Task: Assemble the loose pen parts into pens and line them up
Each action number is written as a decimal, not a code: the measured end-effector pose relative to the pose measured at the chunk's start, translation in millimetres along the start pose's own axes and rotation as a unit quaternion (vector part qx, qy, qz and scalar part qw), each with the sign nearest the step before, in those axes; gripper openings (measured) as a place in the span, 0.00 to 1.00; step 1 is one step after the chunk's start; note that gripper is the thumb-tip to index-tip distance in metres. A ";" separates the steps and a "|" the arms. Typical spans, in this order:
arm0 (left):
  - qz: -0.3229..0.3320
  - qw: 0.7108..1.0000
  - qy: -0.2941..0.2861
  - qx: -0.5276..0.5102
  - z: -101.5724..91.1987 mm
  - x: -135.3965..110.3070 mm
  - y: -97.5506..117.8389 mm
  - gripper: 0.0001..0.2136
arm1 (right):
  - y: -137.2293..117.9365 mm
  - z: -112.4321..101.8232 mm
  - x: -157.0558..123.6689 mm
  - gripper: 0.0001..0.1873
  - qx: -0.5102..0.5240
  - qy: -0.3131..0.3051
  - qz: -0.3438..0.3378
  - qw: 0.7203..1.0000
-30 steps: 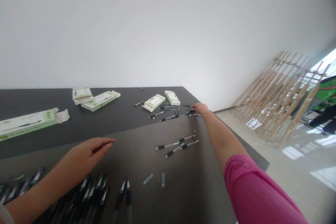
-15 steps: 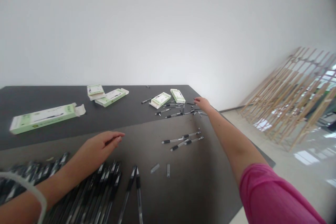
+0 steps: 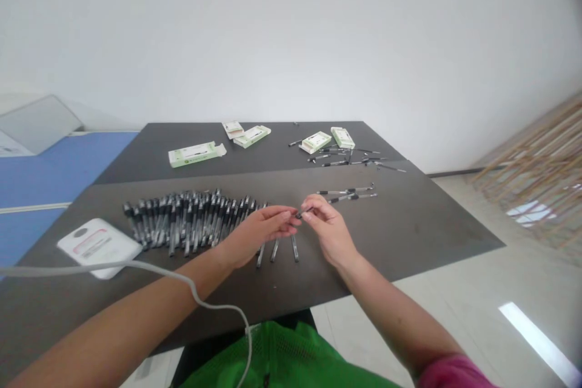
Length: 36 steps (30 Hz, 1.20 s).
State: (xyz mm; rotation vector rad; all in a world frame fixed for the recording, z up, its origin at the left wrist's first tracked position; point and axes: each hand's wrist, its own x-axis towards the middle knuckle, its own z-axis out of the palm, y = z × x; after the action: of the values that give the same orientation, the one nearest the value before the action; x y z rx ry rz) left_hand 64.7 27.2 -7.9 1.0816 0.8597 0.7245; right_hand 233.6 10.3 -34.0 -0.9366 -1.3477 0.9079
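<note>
My left hand (image 3: 268, 230) and my right hand (image 3: 327, 229) meet above the dark table top (image 3: 400, 230). Between their fingertips is a short dark pen part (image 3: 301, 214), too small to identify further. A long row of black gel pens (image 3: 182, 222) lies side by side beyond my left wrist. Several loose pens (image 3: 277, 250) lie just below my hands. A few more pens (image 3: 348, 194) lie beyond my right hand, apart from it.
Green-and-white pen boxes (image 3: 195, 154) and a tangle of pens (image 3: 345, 157) lie at the table's far end. A white flat device (image 3: 99, 247) sits left, its grey cable (image 3: 182, 282) crossing my left forearm. Green mesh cloth (image 3: 282, 357) shows below the near edge.
The view has swung up and back, showing more of the table. My right hand has left the far pens and come in to meet my left hand, and both now pinch the small pen part.
</note>
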 end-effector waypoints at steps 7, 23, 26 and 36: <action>0.044 0.995 0.043 -0.078 1.8 -28.1 -6.5 0.11 | -3.3 23.6 -27.0 0.10 -0.066 0.007 -0.045 0.997; 0.082 0.967 0.149 0.187 -37.0 -57.4 -5.6 0.18 | 9.8 10.7 -40.3 0.09 -0.610 -0.098 0.133 0.775; 0.070 0.966 0.147 0.201 -42.4 -62.9 -4.6 0.18 | -12.3 -8.0 -55.9 0.08 -0.437 -0.127 0.056 0.889; 0.063 0.966 0.122 0.218 -37.2 -66.3 -5.3 0.18 | -41.8 -18.3 -75.6 0.11 -0.340 -0.174 -0.064 0.922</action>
State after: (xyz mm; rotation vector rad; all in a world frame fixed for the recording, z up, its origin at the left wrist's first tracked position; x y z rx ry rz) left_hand 0.6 -13.9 -5.8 1.4673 1.2068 0.8062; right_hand 249.8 -75.8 -23.3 -1.2220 -2.0783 0.5095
